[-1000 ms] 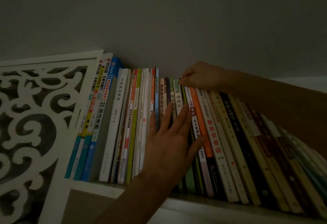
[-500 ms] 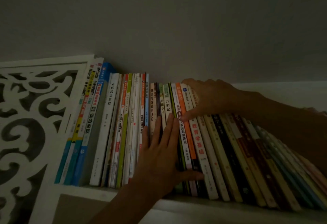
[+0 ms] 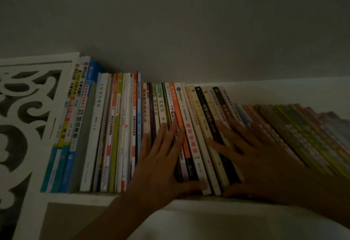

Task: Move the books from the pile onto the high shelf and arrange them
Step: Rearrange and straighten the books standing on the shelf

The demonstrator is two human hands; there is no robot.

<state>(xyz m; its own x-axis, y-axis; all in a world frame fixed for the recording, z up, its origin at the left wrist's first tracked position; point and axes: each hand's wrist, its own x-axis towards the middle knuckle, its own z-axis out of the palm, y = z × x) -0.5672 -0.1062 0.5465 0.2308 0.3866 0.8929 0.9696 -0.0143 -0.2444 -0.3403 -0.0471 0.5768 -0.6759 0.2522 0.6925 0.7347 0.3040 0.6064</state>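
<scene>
Dim grey wall rises behind a high white shelf [image 3: 91, 197], where a long row of books [image 3: 121, 126] stands spine-out against a carved white fretwork panel [image 3: 24, 118] at the left end. Books on the left stand upright; those toward the right lean left. No pile is in view. Both hands press flat on the spines, holding nothing: the left hand [image 3: 161, 164] with fingers [image 3: 162, 131] straight across the middle books, the right hand [image 3: 265, 160] spread over the leaning ones. Judging by this, the shelving looks done and the arranging step is underway. Next, the leaning books likely need pushing upright and flush.
</scene>
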